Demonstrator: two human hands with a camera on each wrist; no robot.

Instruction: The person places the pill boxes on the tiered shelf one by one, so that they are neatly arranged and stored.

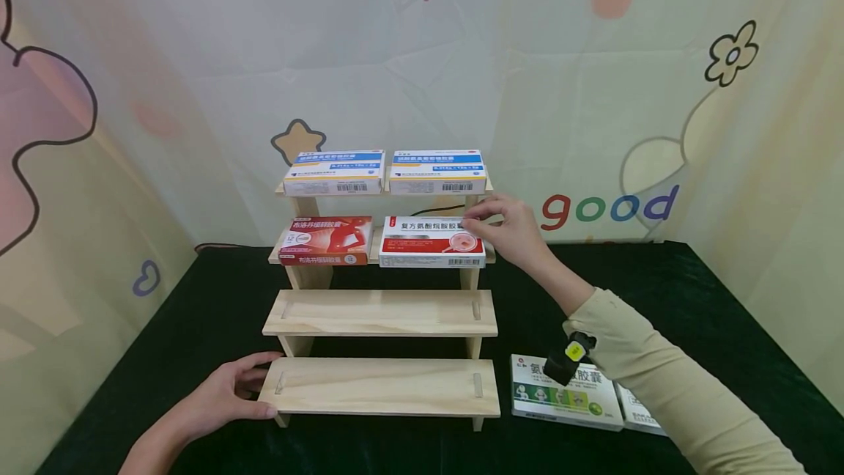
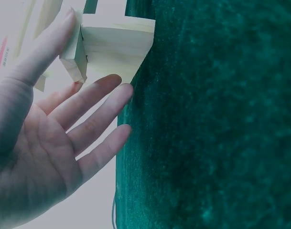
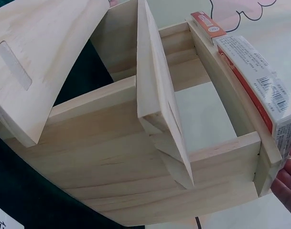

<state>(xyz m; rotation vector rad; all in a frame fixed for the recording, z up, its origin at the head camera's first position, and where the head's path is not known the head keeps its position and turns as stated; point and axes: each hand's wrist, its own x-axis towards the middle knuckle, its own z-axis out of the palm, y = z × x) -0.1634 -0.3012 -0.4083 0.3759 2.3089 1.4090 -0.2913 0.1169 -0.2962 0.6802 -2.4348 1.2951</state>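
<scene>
A stepped wooden display stand has medicine boxes on its two upper tiers. At the right end of the second tier from the top, my right hand holds a white-and-red medicine box by its back right corner. In the right wrist view only part of the right hand shows, by the end of that box. My left hand grips the left end of the lowest tier between thumb and index finger. The left wrist view shows the left hand's other fingers extended, off the wood.
A red medicine box lies left of the white-and-red one. Two blue-and-white boxes sit on the top tier. On the dark green cloth, a white-and-green box and another white box lie under the right forearm.
</scene>
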